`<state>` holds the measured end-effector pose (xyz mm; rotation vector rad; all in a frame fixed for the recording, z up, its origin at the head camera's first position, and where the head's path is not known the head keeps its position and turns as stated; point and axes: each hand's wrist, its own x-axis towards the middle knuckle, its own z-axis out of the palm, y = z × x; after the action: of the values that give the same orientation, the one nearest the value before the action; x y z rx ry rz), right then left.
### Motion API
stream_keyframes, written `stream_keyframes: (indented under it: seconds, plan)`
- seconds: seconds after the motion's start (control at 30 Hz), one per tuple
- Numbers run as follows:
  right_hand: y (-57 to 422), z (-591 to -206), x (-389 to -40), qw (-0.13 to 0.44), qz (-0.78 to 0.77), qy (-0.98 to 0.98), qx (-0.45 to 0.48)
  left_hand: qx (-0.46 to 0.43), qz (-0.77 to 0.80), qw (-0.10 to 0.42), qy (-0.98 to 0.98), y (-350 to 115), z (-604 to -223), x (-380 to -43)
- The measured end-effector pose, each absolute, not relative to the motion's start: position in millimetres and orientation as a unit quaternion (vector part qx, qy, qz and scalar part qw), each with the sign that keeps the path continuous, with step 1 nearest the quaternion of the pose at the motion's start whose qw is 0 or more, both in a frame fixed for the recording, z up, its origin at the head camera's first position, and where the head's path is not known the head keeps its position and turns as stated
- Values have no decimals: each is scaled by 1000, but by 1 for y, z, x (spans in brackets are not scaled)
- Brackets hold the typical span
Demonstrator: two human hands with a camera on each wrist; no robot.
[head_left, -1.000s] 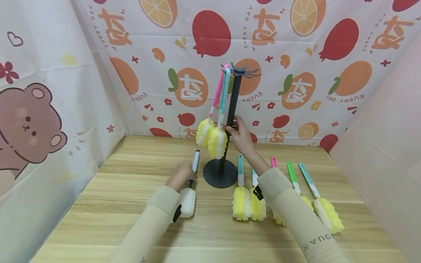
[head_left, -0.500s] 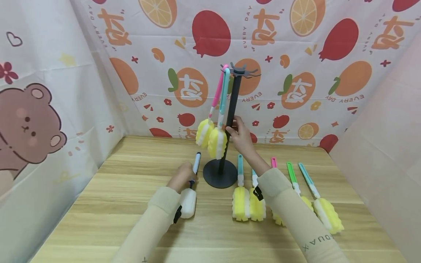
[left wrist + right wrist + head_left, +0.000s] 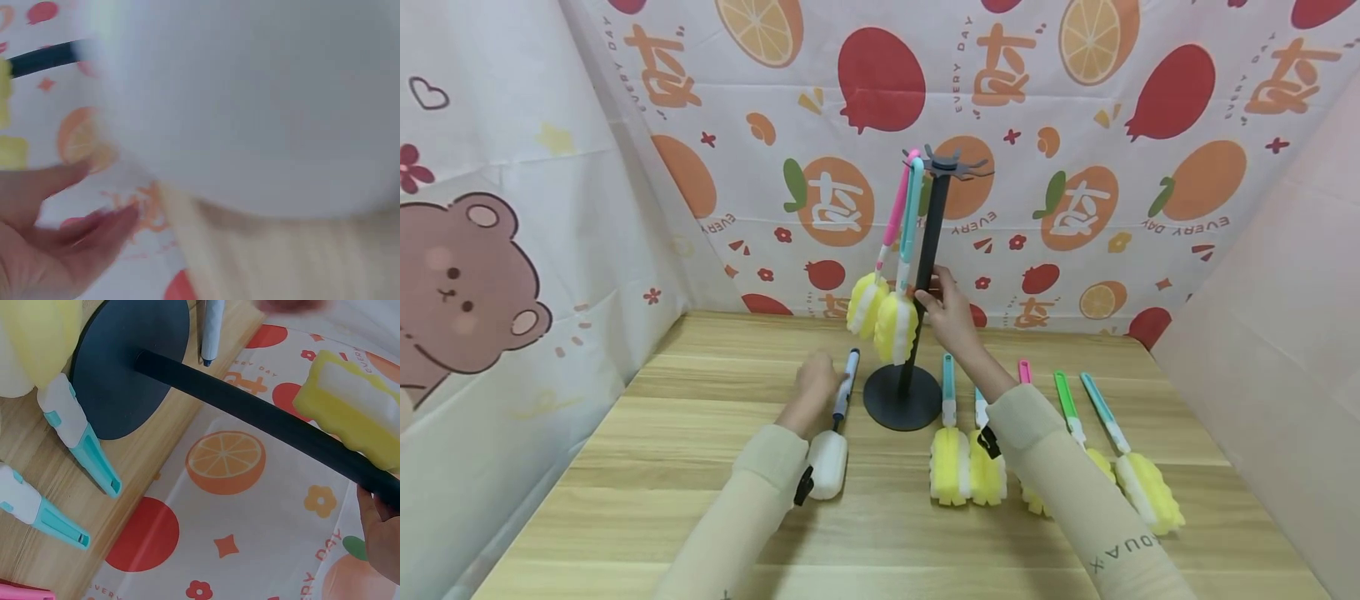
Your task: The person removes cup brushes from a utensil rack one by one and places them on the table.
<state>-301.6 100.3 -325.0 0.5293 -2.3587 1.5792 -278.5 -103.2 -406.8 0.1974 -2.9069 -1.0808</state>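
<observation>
My left hand (image 3: 817,387) is just left of the blue-grey handle of a white sponge bottle brush (image 3: 828,462) lying on the table. In the left wrist view, the white sponge head (image 3: 262,100) fills much of the picture; the blurred thumb and fingers are apart with nothing between them. My right hand (image 3: 951,315) holds the pole of a black stand (image 3: 933,225), thumb in front and other fingers partly hidden behind it. From the stand's hooks hang a pink-handled brush (image 3: 866,300) and a teal-handled brush (image 3: 896,325), both with yellow-and-white sponge heads.
Right of the round base (image 3: 901,398), several yellow sponge brushes lie in a row, including a teal-handled brush (image 3: 950,467) and a blue-handled brush (image 3: 1148,492). My right sleeve (image 3: 1067,492) covers some of them. A fruit-print cloth (image 3: 722,167) hangs behind the table.
My left hand has let go of the white brush's handle and shifted slightly left and away, uncovering more of the handle. The right hand keeps its place on the pole.
</observation>
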Motion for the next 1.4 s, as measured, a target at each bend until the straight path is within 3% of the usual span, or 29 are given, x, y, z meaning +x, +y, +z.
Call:
stream_keyframes:
  seconds: [0.1, 0.2, 0.37, 0.57, 0.83, 1.17, 1.4]
  plan:
    - [101, -326, -301, 126, 543, -811, 181, 59, -421, 171, -889, -99, -385, -284]
    - [101, -326, -301, 126, 542, -811, 179, 5, -523, 287, -802, -89, -358, -285]
    - [101, -326, -301, 127, 543, -810, 182, -131, -564, 374, -724, -65, -314, -273]
    - [101, -327, -304, 133, 541, -809, 188, -214, -513, 359, -750, -41, -291, -270]
    - [99, -328, -306, 142, 540, -807, 194, -197, -524, 345, -753, -31, -295, -277]
    - [99, -328, -307, 147, 537, -806, 200, -178, -549, 282, -766, -35, -304, -283]
    - [99, -328, -310, 145, 538, -808, 192, -177, -552, 275, -767, -36, -304, -286]
